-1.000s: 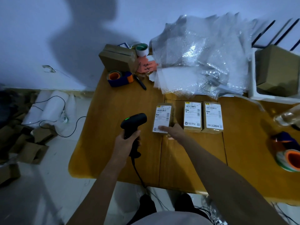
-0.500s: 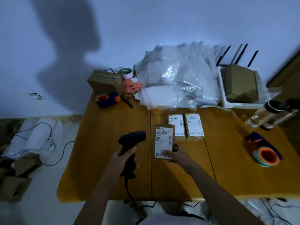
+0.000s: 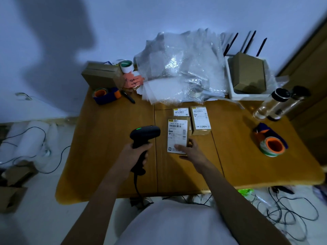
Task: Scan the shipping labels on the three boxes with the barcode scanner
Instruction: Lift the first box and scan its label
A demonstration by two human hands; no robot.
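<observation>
Three small brown boxes with white shipping labels are on the wooden table (image 3: 109,156). My right hand (image 3: 192,152) grips the near box (image 3: 177,133) at its lower right corner, label facing up. Behind it lies the second box (image 3: 181,111), partly hidden. The third box (image 3: 200,120) sits to the right. My left hand (image 3: 135,155) is closed on the handle of the black barcode scanner (image 3: 144,134). A green light shows on the scanner's top, and its head points right, just left of the near box's label.
Bubble wrap (image 3: 182,68) is piled at the back. A tape dispenser (image 3: 106,94), a pen and a cardboard box (image 3: 101,75) sit back left. A white tray with a box (image 3: 247,73), clear bottles (image 3: 276,103) and another tape roll (image 3: 272,145) are on the right. Cables lie on the floor.
My right hand pulled the left box out of the row toward me and raised it. The scanner stayed beside it on the left. The camera view tilted up and back.
</observation>
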